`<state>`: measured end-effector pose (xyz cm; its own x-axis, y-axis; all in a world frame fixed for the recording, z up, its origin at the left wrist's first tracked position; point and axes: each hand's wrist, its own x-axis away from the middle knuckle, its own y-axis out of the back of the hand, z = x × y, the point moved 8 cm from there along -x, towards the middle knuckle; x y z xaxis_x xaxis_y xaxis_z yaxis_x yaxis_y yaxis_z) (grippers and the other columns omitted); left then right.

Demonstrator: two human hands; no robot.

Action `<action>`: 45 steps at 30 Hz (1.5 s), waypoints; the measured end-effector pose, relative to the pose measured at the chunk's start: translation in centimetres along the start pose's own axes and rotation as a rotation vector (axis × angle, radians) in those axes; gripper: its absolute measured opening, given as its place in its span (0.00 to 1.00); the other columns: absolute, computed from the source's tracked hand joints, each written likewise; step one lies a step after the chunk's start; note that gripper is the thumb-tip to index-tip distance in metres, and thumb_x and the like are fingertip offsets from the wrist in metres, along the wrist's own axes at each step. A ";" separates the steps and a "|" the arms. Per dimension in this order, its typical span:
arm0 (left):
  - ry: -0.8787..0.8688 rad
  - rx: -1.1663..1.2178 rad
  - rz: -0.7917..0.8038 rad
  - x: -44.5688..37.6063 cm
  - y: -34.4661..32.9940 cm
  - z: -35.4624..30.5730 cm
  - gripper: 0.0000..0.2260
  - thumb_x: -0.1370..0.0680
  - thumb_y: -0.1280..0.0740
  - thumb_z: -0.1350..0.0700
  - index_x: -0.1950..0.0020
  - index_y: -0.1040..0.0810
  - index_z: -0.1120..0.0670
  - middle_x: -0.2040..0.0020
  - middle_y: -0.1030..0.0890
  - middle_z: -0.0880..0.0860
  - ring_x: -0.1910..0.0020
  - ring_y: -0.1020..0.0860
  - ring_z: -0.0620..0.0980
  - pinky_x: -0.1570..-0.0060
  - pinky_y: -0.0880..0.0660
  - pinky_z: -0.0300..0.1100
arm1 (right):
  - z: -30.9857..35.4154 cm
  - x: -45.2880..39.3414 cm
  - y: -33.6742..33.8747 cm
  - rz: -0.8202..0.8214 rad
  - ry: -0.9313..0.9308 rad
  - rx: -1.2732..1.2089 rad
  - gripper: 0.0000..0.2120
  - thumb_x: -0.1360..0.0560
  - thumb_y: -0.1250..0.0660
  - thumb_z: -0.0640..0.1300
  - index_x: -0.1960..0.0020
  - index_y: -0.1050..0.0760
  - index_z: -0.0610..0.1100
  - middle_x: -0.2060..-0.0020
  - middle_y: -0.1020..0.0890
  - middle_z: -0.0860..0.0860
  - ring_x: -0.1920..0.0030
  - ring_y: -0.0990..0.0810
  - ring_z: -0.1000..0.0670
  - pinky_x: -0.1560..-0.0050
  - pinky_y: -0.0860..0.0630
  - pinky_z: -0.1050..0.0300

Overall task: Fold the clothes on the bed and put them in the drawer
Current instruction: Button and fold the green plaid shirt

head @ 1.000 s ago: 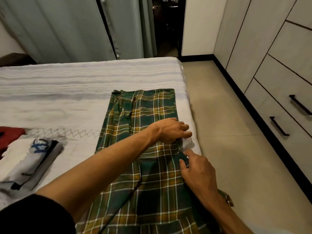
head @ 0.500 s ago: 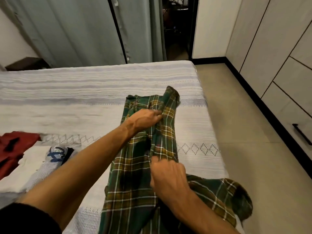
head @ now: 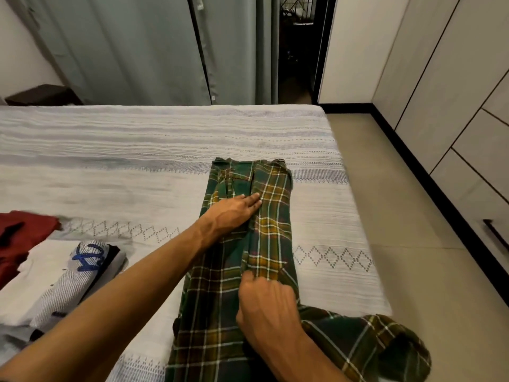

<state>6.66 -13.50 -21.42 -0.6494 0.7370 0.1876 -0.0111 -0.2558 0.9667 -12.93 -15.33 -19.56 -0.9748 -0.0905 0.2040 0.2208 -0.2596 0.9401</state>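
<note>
shirt: green plaid shirt point(head: 272, 216) lies on the bed point(head: 137, 166) near its right edge, right side folded over to the middle, sleeve point(head: 366, 343) hanging off the near right corner
left hand: left hand point(head: 234, 212) flat on the shirt, fingers straight and together, pressing beside the fold edge
right hand: right hand point(head: 265, 307) on the fold nearer the camera, fingers curled, pinching the folded edge
other clothes: grey patterned folded garment point(head: 74, 274) and red garment point(head: 19, 232) at far left of the bed
drawers: drawer unit point(head: 473, 166) along the right wall, closed

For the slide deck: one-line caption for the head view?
Left hand flattens the folded plaid shirt while right hand pinches its edge.
</note>
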 end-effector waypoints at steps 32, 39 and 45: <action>0.274 0.425 -0.311 -1.9 -6.3 1.8 0.39 0.22 0.57 0.22 0.15 0.51 0.39 0.14 0.52 0.44 0.15 0.55 0.48 0.17 0.55 0.53 | -19.8 -21.8 5.6 -0.584 -0.306 -0.408 0.14 0.17 0.35 0.51 0.36 0.20 0.46 0.43 0.22 0.43 0.43 0.22 0.43 0.46 0.25 0.50; 0.275 0.445 -0.395 -1.9 -6.3 1.8 0.38 0.21 0.57 0.23 0.15 0.51 0.39 0.14 0.52 0.43 0.16 0.55 0.46 0.18 0.59 0.51 | -20.9 -26.4 7.4 -0.505 -0.285 -0.832 0.08 0.15 0.37 0.36 0.44 0.20 0.43 0.62 0.16 0.36 0.72 0.16 0.45 0.69 0.16 0.48; 0.261 0.469 -0.431 -1.6 -6.1 1.8 0.35 0.20 0.57 0.24 0.15 0.54 0.37 0.14 0.55 0.42 0.16 0.57 0.46 0.18 0.60 0.50 | -20.4 -30.2 9.9 -0.348 -0.296 -1.106 0.11 0.14 0.45 0.34 0.37 0.26 0.40 0.62 0.22 0.42 0.67 0.21 0.47 0.67 0.21 0.53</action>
<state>9.08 -11.99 -27.32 -0.8235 0.5221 -0.2218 -0.0176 0.3674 0.9299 19.36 -34.79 -21.94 -0.9254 0.3354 0.1767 -0.2894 -0.9261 0.2421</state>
